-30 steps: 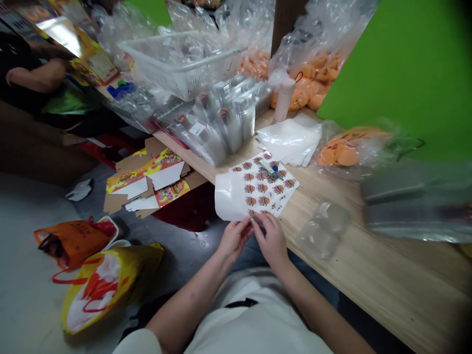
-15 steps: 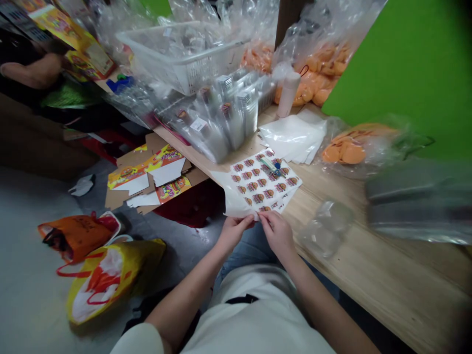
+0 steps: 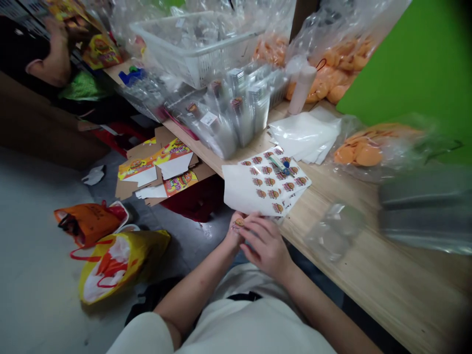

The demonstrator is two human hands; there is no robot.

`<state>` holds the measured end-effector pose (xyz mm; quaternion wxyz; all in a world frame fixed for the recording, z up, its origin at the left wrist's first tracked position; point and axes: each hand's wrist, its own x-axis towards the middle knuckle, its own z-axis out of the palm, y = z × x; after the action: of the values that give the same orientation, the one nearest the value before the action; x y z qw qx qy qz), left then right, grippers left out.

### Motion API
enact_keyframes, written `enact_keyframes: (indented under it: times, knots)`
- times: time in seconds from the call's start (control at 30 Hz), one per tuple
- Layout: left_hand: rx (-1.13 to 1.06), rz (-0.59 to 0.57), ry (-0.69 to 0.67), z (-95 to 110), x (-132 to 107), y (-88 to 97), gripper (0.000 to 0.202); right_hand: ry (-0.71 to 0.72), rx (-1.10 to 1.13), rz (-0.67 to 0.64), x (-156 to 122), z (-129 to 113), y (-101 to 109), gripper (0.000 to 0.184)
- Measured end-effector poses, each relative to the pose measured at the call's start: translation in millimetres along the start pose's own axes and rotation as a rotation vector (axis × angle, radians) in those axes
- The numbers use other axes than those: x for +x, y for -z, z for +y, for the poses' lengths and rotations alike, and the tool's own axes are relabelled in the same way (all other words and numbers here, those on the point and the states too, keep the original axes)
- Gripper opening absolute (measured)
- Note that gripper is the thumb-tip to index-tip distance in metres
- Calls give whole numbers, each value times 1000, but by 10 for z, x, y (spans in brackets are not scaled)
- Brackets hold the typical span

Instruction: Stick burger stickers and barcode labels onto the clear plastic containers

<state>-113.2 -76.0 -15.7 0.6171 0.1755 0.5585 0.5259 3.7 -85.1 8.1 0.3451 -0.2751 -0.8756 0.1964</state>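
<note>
Head view. L hand (image 3: 235, 231) & R hand (image 3: 263, 246) together at table's near edge, R fingers curved over L. Small round printed sticker (image 3: 239, 222) sits on L fingertips, partly behind R fingers. L hand curled; can't tell if pinching or sticker just stuck on skin. R hand loosely open, nothing visible in it.

Sticker sheet (image 3: 269, 179) lies flat on wooden table (image 3: 368, 255), just above & ahead of hands; lower edge about level w/ fingertips, possibly touching, can't tell. Sheet's L part is bare white backing, R part has rows of round stickers. Near R corner overhangs table edge slightly, hand-side. Small scissors (image 3: 280, 166) rest on sheet, upper R area.

Around sheet: stack of white plastic bags (image 3: 304, 132) just beyond, nearly touching far edge. Clear plastic bag (image 3: 334, 231) to R, apart from sheet, strip of wood between. Clear packs w/ labels (image 3: 228, 118) beyond sheet, white bottle (image 3: 302, 91) upright behind bags, orange round pieces in bag (image 3: 368, 155) at R. White basket (image 3: 195, 49) at far side.

Below table edge, L: printed card flats on cardboard (image 3: 158, 169), orange bag (image 3: 88, 223), yellow bag (image 3: 114, 263) on floor. Co-worker's hand (image 3: 53, 54) top L, well apart.
</note>
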Motion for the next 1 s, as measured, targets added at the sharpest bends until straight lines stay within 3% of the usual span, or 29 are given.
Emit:
enact_keyframes:
  times: [0.1, 0.17, 0.27, 0.37, 0.5, 0.57, 0.7, 0.83, 0.93, 1.0]
  knots:
    - [-93, -32, 7, -33, -24, 16, 26, -383, 45, 183, 4, 201, 25, 29]
    - [-135, -41, 21, -64, -36, 22, 29, -534, 14, 259, 47, 401, 22, 25]
    - [-245, -78, 33, -75, -44, 9, 28, -481, -64, 151, 121, 593, -50, 26]
    - [-380, -82, 9, -48, -36, -15, 30, -400, -86, 48, 127, 571, -160, 28]
    - [-404, 200, -3, -51, 6, -18, 37, -418, -72, 55, 97, 427, -210, 29]
    - [-371, 243, 5, -71, 9, -8, 36, -448, -74, 95, 125, 399, -187, 28]
    - [-273, 169, -19, -72, -51, 3, 37, -402, -51, 66, 204, 397, -132, 27]
    - [-83, 173, -26, 30, -91, -1, 38, -366, -119, 49, 189, 351, -106, 27]
    - [10, 178, -125, 131, -67, -16, 31, -333, -144, 44, 160, 369, -51, 27]
    - [81, 165, -212, 175, -37, -39, 30, -387, -65, 47, 161, 435, 39, 26]
